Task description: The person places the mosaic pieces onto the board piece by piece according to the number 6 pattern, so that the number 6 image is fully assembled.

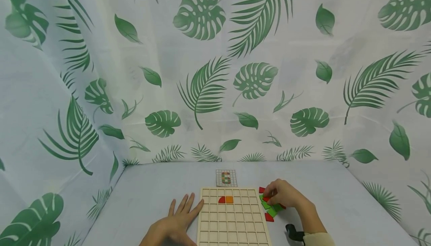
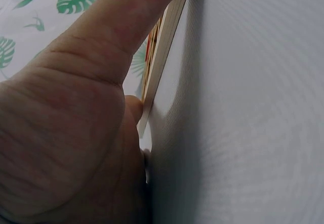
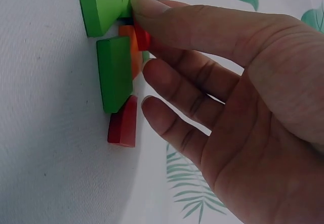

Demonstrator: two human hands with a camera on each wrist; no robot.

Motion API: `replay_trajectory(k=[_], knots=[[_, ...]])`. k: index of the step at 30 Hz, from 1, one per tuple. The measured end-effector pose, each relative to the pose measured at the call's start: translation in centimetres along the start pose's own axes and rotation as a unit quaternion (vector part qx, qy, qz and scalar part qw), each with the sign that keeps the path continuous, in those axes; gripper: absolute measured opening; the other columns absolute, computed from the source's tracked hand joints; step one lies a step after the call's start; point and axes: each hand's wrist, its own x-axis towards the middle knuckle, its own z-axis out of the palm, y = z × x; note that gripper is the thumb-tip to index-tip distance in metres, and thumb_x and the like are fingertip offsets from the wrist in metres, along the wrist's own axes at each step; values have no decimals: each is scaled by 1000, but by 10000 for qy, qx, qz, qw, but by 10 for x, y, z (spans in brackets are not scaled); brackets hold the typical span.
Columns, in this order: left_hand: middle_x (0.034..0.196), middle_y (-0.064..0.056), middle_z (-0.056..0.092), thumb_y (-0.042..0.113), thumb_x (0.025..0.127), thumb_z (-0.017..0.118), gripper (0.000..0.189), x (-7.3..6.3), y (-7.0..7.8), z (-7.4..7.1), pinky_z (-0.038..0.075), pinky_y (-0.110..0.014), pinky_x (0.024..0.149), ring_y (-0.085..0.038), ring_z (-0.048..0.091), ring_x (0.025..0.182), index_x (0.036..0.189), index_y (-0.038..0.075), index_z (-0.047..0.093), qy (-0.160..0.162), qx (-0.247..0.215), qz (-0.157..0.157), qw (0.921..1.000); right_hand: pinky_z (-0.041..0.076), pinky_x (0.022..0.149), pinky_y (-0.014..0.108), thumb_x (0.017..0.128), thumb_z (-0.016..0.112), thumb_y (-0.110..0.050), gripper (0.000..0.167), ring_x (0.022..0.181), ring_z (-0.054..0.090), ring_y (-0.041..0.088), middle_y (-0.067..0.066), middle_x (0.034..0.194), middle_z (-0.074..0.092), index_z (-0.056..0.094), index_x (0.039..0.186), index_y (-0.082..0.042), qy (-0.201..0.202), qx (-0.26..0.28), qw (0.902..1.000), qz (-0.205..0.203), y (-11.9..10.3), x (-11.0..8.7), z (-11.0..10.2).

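A wooden grid board (image 1: 223, 226) lies on the table with a red quarter-round piece (image 1: 222, 200) and an orange square piece (image 1: 229, 200) side by side in its cells. My left hand (image 1: 175, 221) lies at the board's left edge with fingers spread, the thumb side along the rim in the left wrist view. Over a pile of loose pieces to the right of the board, my right hand (image 1: 286, 195) pinches a red piece (image 3: 144, 36) between thumb and forefinger; its other fingers bend loosely. Green pieces (image 3: 114, 75) and an orange one lie just beneath.
A small pattern card (image 1: 226, 178) with a coloured figure on a grid lies behind the board. Another red piece (image 1: 269, 217) sits near the board's right edge. A black object (image 1: 294, 233) is at my right wrist. Leaf-printed cloth (image 1: 215, 89) hangs behind the table.
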Motion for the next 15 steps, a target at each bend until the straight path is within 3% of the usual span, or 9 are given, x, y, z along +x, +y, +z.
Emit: replay_trajectory(k=[10,15], knots=[[176,-16,-6,74,63,87,136,0,1,-1,-9,-77,119,-43,-8,162,169,33,12,-9,8,-29,10000,48,64,31,79,87,-1,22,75,56,20,1,78,63,67,87,-8,-82,-112,9992,-376,2,2,-1],[176,-16,-6,75,64,86,136,0,1,-2,-9,-77,119,-43,-8,162,169,33,11,-26,31,29,10000,49,67,33,83,84,-5,17,76,58,21,1,79,65,68,88,-8,-122,-111,9994,-308,-1,1,-4]])
